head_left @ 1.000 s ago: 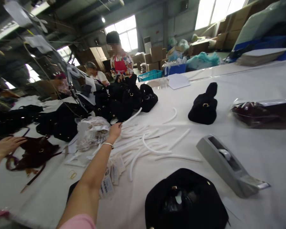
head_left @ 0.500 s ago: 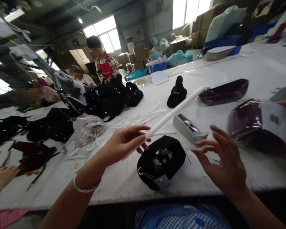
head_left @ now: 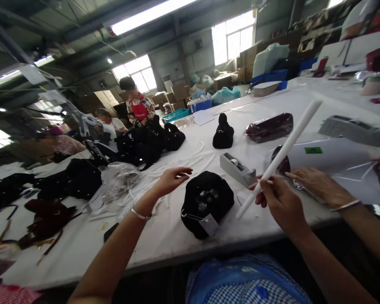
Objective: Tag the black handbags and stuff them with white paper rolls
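My right hand (head_left: pixel 280 202) grips a long white foam rod (head_left: pixel 291 143) near its lower end, the rod slanting up to the right. Fingers stretched and with nothing in it, my left hand (head_left: pixel 172 180) hovers beside a black handbag (head_left: pixel 223 192). That bag stands in front of me with its top facing up, a paper tag (head_left: pixel 210 225) hanging from its gold ring and clear wrapping showing in its opening. Just behind it is a grey tape dispenser (head_left: pixel 237 169). Several more white rods (head_left: pixel 155 169) lie scattered to the left.
On the right, a co-worker's hand (head_left: pixel 323 185) handles a plastic-wrapped item with a white sheet (head_left: pixel 338 162). A wrapped dark red bag (head_left: pixel 269 126) and a small black bag (head_left: pixel 223 133) stand further back. Black bags (head_left: pixel 145 141) pile up at left, near a clear plastic bag (head_left: pixel 118 179).
The white foam rod has passed from my left hand to my right and tilts more steeply. My left hand has let go. On the right, the co-worker's hand has reached in closer.
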Tool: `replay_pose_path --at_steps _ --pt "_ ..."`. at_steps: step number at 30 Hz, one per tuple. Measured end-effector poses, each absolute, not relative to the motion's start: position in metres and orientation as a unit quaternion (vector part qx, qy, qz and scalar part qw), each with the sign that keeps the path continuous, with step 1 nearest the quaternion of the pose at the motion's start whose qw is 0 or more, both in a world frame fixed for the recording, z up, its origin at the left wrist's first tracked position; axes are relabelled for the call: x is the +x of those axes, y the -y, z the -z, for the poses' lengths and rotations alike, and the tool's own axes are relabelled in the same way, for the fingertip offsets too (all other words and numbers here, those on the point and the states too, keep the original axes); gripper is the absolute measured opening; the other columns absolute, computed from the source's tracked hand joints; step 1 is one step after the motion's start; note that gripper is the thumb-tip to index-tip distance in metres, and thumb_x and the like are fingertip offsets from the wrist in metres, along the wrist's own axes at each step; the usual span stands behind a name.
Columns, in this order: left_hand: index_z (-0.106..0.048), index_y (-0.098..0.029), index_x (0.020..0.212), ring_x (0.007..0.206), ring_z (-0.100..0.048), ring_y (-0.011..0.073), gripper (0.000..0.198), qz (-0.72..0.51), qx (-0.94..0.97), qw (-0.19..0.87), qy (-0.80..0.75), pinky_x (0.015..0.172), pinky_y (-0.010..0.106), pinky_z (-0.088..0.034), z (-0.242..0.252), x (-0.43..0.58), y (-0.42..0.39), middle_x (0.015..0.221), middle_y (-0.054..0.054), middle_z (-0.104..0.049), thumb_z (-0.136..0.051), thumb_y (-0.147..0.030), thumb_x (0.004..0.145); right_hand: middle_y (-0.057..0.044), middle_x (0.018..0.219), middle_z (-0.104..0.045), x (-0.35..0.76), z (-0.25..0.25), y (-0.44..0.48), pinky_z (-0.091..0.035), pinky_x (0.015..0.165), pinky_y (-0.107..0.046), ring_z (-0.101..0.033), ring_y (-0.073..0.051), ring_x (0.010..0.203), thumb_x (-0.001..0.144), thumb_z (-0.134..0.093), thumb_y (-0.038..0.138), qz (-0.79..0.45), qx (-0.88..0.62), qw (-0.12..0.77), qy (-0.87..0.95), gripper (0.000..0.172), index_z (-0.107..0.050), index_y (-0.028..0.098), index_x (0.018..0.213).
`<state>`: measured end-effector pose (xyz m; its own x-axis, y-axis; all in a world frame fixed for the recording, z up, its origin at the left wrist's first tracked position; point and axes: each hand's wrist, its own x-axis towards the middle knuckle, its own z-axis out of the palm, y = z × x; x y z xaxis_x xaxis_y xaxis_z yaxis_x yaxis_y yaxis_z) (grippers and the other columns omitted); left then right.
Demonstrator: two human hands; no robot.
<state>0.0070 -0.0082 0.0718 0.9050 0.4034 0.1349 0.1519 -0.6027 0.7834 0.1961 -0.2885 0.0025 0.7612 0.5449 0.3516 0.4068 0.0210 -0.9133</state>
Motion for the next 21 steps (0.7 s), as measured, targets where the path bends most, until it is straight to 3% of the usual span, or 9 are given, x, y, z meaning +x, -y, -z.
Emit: replay_pose_path --at_steps 4,10,14,17,19,21 --pt "-0.068 -0.018 0.122 0.101 -0.070 0.0238 0.045 -0.083 0.892 0.424 -0.132 0.084 0.031 -0.057 -0.044 0.024 0.001 0.115 0.009 -0.073 -0.072 -0.027 0.078 -0.005 0.095 -0.074 0.187 0.010 0.289 -0.059 0.066 -0.030 -0.070 -0.018 0.067 0.092 -0.058 0.056 -0.074 -0.710 0.598 0.365 0.042 -0.060 0.024 0.120" --pt "-0.076 -0.014 0.097 0.083 -0.069 0.0217 0.025 -0.083 0.889 0.409 -0.188 0.076 0.030 -0.054 -0.021 0.020 -0.002 0.088 0.005 -0.076 -0.071 -0.027 0.076 -0.005 0.087 -0.076 0.212 0.036 0.265 -0.053 0.068 -0.037 -0.072 -0.028 0.079 0.091 -0.057 0.050 0.028 -0.861 0.361 0.356 0.038 -0.070 0.022 0.114" --pt "-0.075 -0.014 0.100 0.086 -0.069 0.0215 0.027 -0.102 0.879 0.418 -0.206 0.076 0.028 -0.054 -0.008 0.001 0.005 0.091 0.004 -0.075 -0.067 -0.030 0.080 -0.008 0.090 -0.076 0.231 0.051 0.226 -0.053 0.069 -0.038 -0.072 -0.032 0.087 0.094 -0.054 0.043 -0.003 -0.880 0.257 0.400 0.033 -0.072 0.021 0.111" --pt "-0.072 -0.015 0.110 0.088 -0.069 0.0204 0.031 -0.140 0.869 0.418 -0.225 0.075 0.027 -0.054 -0.003 -0.013 0.012 0.098 0.005 -0.075 -0.059 -0.031 0.087 -0.014 0.113 -0.073 0.235 0.055 0.209 -0.054 0.075 -0.041 -0.071 -0.034 0.096 0.094 -0.056 0.039 -0.001 -0.872 0.253 0.419 0.038 -0.067 0.017 0.123" --pt "-0.071 -0.016 0.112 0.086 -0.069 0.0200 0.032 -0.157 0.866 0.413 -0.234 0.072 0.027 -0.054 -0.001 -0.019 0.015 0.101 0.006 -0.075 -0.057 -0.033 0.089 -0.015 0.129 -0.066 0.227 0.055 0.210 -0.054 0.082 -0.041 -0.069 -0.032 0.103 0.096 -0.054 0.036 0.029 -0.849 0.301 0.433 0.042 -0.061 0.016 0.131" --pt "-0.071 -0.016 0.112 0.085 -0.069 0.0199 0.032 -0.165 0.868 0.406 -0.235 0.070 0.026 -0.054 0.001 -0.019 0.016 0.102 0.007 -0.075 -0.059 -0.033 0.087 -0.012 0.125 -0.068 0.209 0.053 0.217 -0.055 0.088 -0.038 -0.070 -0.027 0.102 0.098 -0.053 0.034 0.035 -0.792 0.383 0.475 0.034 -0.065 0.017 0.124"
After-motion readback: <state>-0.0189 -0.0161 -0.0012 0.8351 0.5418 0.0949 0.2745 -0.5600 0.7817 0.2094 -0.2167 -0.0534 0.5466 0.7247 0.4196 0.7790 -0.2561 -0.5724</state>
